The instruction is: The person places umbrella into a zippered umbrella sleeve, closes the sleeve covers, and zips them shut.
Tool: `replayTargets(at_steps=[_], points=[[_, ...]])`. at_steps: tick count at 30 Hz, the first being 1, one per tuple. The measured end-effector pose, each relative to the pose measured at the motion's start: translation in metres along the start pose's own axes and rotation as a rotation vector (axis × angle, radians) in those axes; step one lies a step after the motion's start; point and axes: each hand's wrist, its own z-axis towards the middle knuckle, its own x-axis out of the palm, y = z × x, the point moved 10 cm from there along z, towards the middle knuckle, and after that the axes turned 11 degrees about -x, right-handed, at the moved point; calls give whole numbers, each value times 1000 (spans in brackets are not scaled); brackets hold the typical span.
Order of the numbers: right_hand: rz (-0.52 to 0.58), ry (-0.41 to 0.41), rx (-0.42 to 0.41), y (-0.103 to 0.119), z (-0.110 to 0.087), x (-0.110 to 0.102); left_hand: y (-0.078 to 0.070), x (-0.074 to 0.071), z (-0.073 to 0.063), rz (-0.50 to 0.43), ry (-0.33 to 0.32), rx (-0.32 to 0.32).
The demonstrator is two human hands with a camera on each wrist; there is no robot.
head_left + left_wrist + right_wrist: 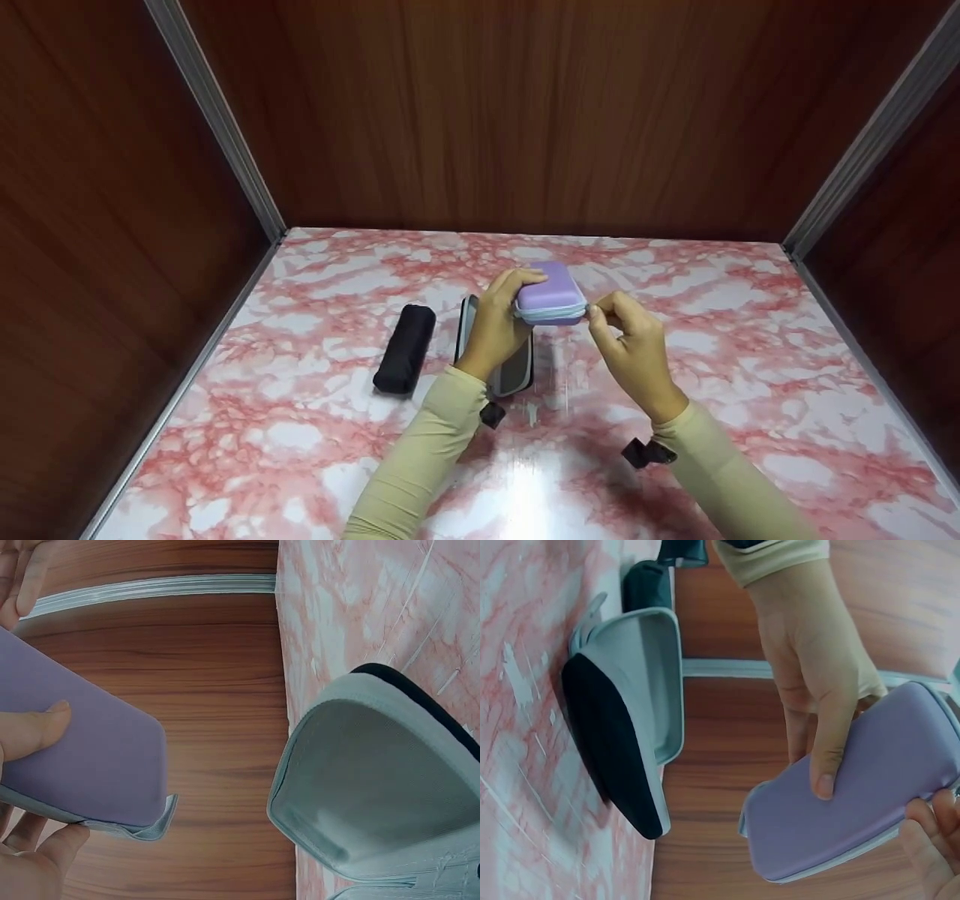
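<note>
No readable text, label, brand, number or sign in any view.

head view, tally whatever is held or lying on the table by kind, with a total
Cases: 2 (the purple case in the left hand, the open grey-lined case on the table)
Long bundles: 1 (the black bundle on the table)
Total: 3

The purple case [553, 289] in my left hand [495, 322] looks smooth and matt; the black bundle [406, 349], left, dull cloth; the tabletop [720, 367] glossy; the far wall [525, 112] wood-grained.
</note>
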Motion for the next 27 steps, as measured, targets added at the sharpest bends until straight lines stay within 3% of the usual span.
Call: replayTargets(at_steps=[8,16,22,27], points=[[75,57,35,1,-1,5,0,2,-3,-74,18,-15],[293,82,160,-9,-5,10,-1,3,-5,-115,7,-82],[249,93,106,1,-6,10,1,1,-5,-111,-13,-110],[148,98,80,8,-3,8,0,2,-3,-109,35,-107]])
